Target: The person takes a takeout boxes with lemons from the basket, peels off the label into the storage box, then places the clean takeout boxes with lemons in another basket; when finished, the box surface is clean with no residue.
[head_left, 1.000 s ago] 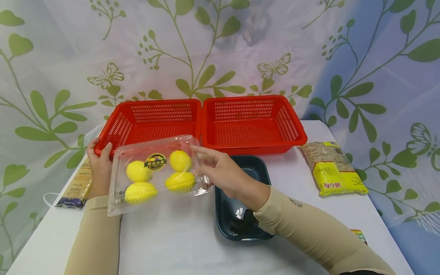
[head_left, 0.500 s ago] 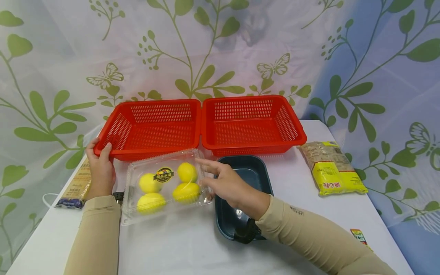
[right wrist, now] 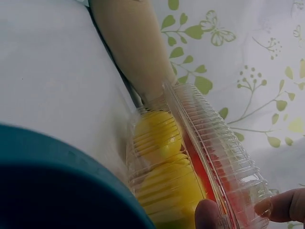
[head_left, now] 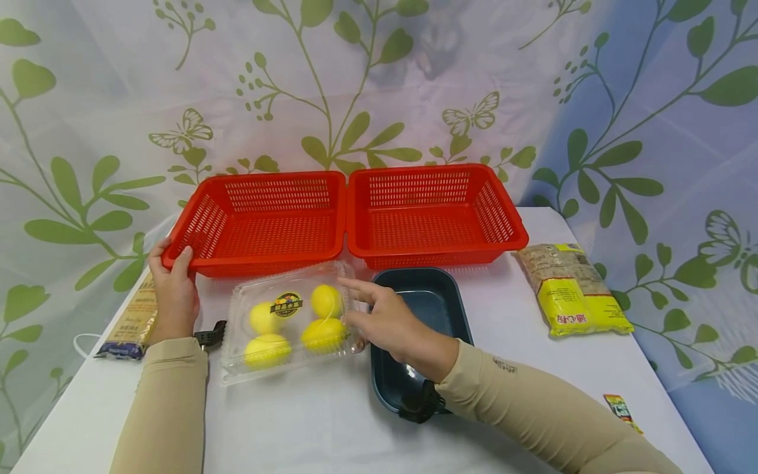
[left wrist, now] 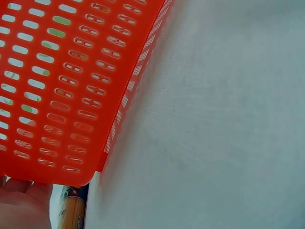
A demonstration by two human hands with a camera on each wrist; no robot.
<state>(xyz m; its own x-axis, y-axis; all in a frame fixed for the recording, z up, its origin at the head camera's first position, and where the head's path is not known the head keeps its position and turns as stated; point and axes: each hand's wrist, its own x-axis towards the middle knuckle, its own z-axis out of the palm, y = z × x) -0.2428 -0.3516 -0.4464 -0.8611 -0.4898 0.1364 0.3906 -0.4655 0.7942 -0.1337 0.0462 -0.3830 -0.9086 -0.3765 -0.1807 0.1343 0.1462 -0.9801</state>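
My right hand [head_left: 403, 329] pinches the right end of a clear plastic clamshell box [head_left: 287, 305] between thumb and fingers. Through its lid show several yellow lemons [head_left: 268, 351], and a black label is stuck on top. In the right wrist view the box [right wrist: 214, 138] stands between thumb and fingertips, lemons [right wrist: 162, 138] behind its ribbed wall. My left hand [head_left: 176, 296] grips the front left corner of the left red basket [head_left: 272, 230], thumb at the rim. The left wrist view shows fingertips [left wrist: 28, 188] at that basket's edge [left wrist: 90, 138].
A second red basket [head_left: 420, 224] stands right beside the first. A dark blue tray [head_left: 435, 296] lies under my right hand. At the right is a yellow-labelled bag [head_left: 571, 296] and a small packet [head_left: 618, 408]. Another bag [head_left: 133, 322] lies beyond my left wrist.
The clamshell box has moved right and down towards the near side of the table, away from the left basket, held by my right hand. My left hand has stayed at the basket's corner.
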